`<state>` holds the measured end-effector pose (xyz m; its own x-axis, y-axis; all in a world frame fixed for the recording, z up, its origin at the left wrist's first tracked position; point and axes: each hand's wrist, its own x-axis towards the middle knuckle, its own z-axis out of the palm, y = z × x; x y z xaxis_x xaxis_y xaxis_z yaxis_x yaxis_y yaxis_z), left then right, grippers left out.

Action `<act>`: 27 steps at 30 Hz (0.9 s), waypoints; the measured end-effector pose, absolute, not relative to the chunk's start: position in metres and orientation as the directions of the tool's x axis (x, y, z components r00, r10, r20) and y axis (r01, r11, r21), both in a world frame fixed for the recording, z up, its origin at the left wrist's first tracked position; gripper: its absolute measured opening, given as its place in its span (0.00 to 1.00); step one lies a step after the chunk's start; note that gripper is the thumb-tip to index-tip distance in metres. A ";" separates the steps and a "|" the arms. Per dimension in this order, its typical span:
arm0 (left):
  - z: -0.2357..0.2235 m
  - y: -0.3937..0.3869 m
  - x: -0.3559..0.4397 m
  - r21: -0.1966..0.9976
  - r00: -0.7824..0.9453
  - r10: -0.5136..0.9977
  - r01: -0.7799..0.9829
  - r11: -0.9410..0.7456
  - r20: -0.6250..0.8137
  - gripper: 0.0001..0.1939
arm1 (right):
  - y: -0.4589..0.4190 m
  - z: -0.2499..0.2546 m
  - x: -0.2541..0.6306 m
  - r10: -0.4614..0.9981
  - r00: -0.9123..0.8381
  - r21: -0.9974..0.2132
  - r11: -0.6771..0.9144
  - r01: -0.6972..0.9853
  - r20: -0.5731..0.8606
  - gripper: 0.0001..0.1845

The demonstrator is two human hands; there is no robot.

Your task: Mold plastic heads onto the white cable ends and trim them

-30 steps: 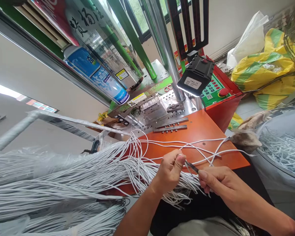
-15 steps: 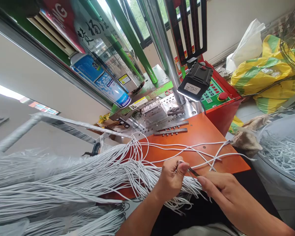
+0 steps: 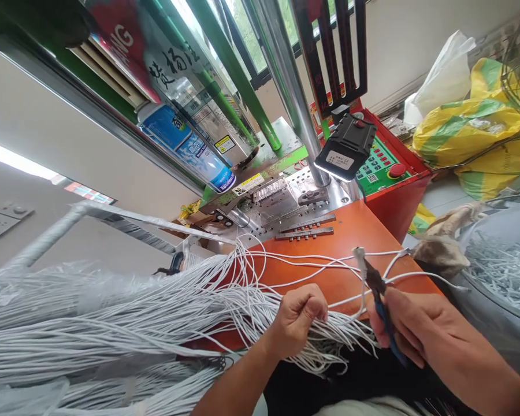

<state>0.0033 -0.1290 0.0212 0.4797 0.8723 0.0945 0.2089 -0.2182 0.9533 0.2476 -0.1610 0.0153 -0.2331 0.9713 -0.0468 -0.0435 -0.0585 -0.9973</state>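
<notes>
My right hand (image 3: 429,326) grips blue-handled pliers (image 3: 376,283), their dark jaws pointing up and to the left. At the jaw tips is a small whitish piece (image 3: 359,260), blurred, with a thin pale strip hanging below it. My left hand (image 3: 301,318) is closed in a fist, thumb over the fingers, above the loose ends of a bundle of white cables (image 3: 251,306). What that fist holds, if anything, is hidden. Several single cables cross the orange table (image 3: 351,231) behind both hands.
A press machine with steel die plates (image 3: 277,202) stands at the back, two toothed metal bars (image 3: 307,233) before it. A black lamp (image 3: 346,147) hangs near the red control box (image 3: 394,173). At right is a bag-lined bin (image 3: 494,306) of white scraps.
The pliers have moved from beside my left fist to the right and turned upward, a whitish piece now showing at their tips. My left hand stays closed in nearly the same place.
</notes>
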 end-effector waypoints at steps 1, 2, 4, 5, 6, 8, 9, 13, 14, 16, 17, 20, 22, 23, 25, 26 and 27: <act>0.022 -0.129 0.004 0.952 0.447 0.885 0.192 -0.239 0.132 0.27 | -0.160 0.014 0.246 0.974 -0.226 -1.000 -0.009 0.008 -0.011 0.34; 0.024 -0.129 0.006 0.947 0.408 0.897 0.185 -0.263 0.169 0.29 | -0.159 0.012 0.242 0.972 -0.235 -0.997 0.042 0.069 0.025 0.32; 0.030 -0.130 0.014 0.942 0.352 0.915 0.192 -0.275 0.195 0.31 | -0.159 0.008 0.234 0.961 -0.251 -0.968 0.165 0.189 0.115 0.30; 0.033 -0.130 0.019 0.947 0.335 0.924 0.193 -0.258 0.183 0.30 | -0.160 0.006 0.229 0.953 -0.257 -0.947 0.220 0.234 0.158 0.29; 0.035 -0.131 0.025 0.953 0.316 0.934 0.191 -0.235 0.167 0.28 | -0.161 0.005 0.226 0.945 -0.262 -0.923 0.269 0.274 0.198 0.28; 0.037 -0.133 0.037 0.964 0.258 0.956 0.183 -0.192 0.141 0.24 | -0.161 0.004 0.221 0.926 -0.250 -0.867 0.358 0.348 0.283 0.27; 0.037 -0.134 0.041 0.966 0.217 0.966 0.180 -0.184 0.144 0.24 | -0.161 0.005 0.221 0.917 -0.235 -0.834 0.393 0.388 0.323 0.27; 0.031 -0.136 0.052 0.955 0.134 0.973 0.207 -0.213 0.188 0.24 | -0.160 0.009 0.223 0.870 -0.183 -0.689 0.477 0.546 0.458 0.24; 0.029 -0.136 0.053 0.949 0.136 0.969 0.214 -0.231 0.205 0.24 | -0.160 0.009 0.223 0.859 -0.175 -0.655 0.485 0.579 0.481 0.23; 0.026 -0.136 0.055 0.935 0.141 0.960 0.230 -0.269 0.241 0.23 | -0.161 0.009 0.224 0.846 -0.154 -0.599 0.478 0.643 0.510 0.21; 0.025 -0.136 0.055 0.928 0.140 0.956 0.241 -0.284 0.257 0.23 | -0.161 0.008 0.223 0.845 -0.147 -0.577 0.467 0.671 0.514 0.21; 0.021 -0.133 0.055 0.919 0.140 0.952 0.256 -0.301 0.272 0.21 | -0.161 0.005 0.222 0.835 -0.152 -0.520 0.461 0.719 0.529 0.22; 0.020 -0.130 0.053 0.924 0.157 0.950 0.236 -0.300 0.269 0.22 | -0.161 0.003 0.223 0.815 -0.172 -0.491 0.486 0.723 0.553 0.23; 0.020 -0.128 0.050 0.928 0.170 0.950 0.225 -0.298 0.263 0.22 | -0.162 0.003 0.223 0.802 -0.176 -0.481 0.501 0.720 0.572 0.23; 0.020 -0.123 0.046 0.929 0.208 0.945 0.219 -0.298 0.254 0.23 | -0.162 0.003 0.223 0.783 -0.172 -0.476 0.520 0.710 0.598 0.24; 0.020 -0.121 0.043 0.926 0.230 0.939 0.222 -0.305 0.254 0.23 | -0.162 0.004 0.223 0.779 -0.169 -0.477 0.524 0.706 0.604 0.24; 0.021 -0.120 0.042 0.921 0.252 0.933 0.229 -0.315 0.256 0.23 | -0.162 0.005 0.223 0.779 -0.165 -0.480 0.522 0.705 0.605 0.23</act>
<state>0.0416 -0.1198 0.0205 0.2518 0.9332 0.2562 0.2291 -0.3147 0.9211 0.2228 -0.1618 0.0046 -0.1649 0.7789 0.6050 0.7051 0.5220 -0.4799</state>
